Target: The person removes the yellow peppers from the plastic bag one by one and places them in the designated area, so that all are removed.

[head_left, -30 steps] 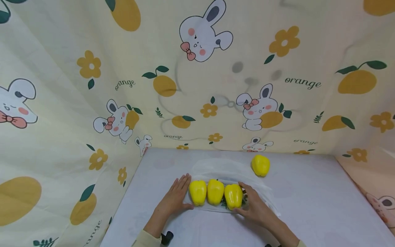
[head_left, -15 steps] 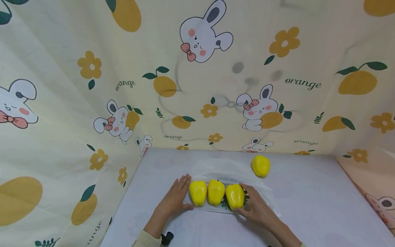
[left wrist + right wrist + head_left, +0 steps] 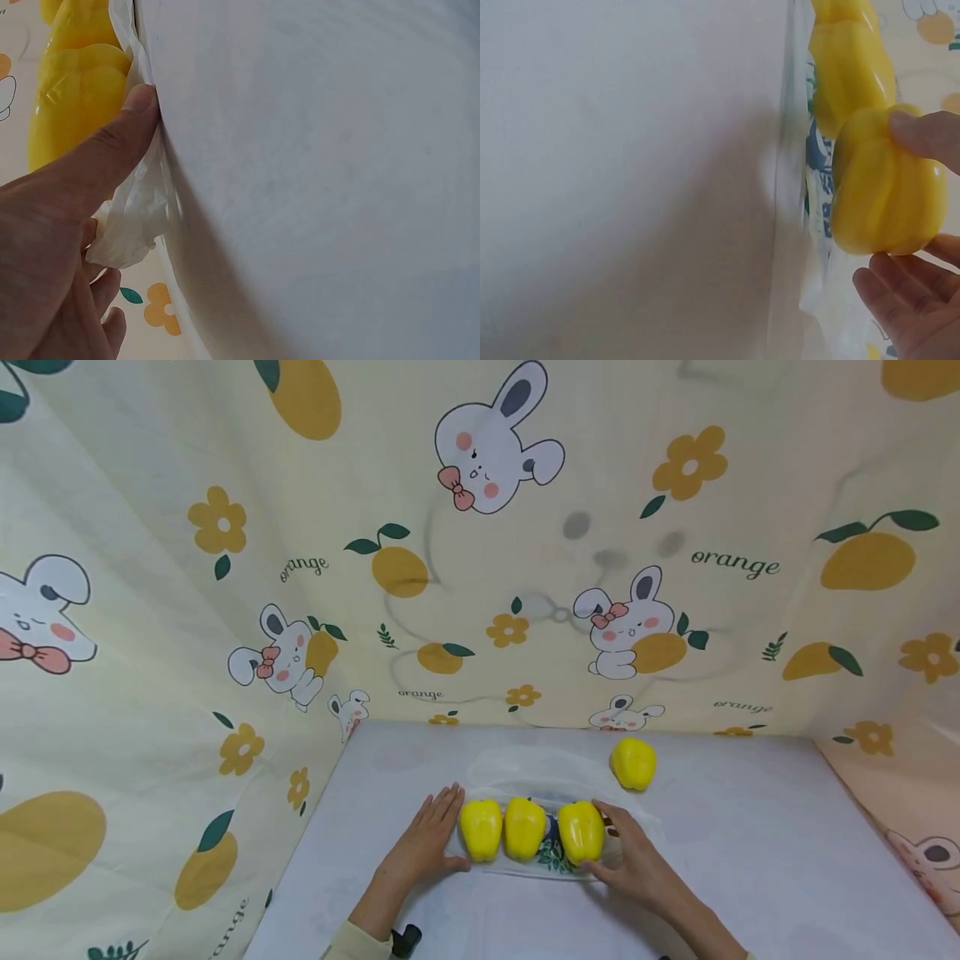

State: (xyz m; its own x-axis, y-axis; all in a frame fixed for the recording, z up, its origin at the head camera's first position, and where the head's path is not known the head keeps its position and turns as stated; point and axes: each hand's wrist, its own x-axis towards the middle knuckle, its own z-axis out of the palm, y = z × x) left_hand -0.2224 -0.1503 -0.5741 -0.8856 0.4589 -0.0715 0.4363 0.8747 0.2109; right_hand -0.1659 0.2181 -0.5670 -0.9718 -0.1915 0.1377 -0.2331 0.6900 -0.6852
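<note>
Three yellow bell peppers lie in a row on a pale oblong, tray-like base printed with green leaves, with thin clear plastic around it. My right hand grips the right bell pepper between thumb and fingers. A gap showing the print separates it from the middle bell pepper. My left hand rests at the left end beside the left bell pepper. Its fingers are extended, and its thumb touches the plastic edge in the left wrist view.
Another yellow bell pepper stands apart at the back right of the white table. A patterned cloth hangs behind the table and along its sides.
My right hand has moved the right bell pepper to the right, widening its gap from the middle one and uncovering more print. The left hand has stayed in place.
</note>
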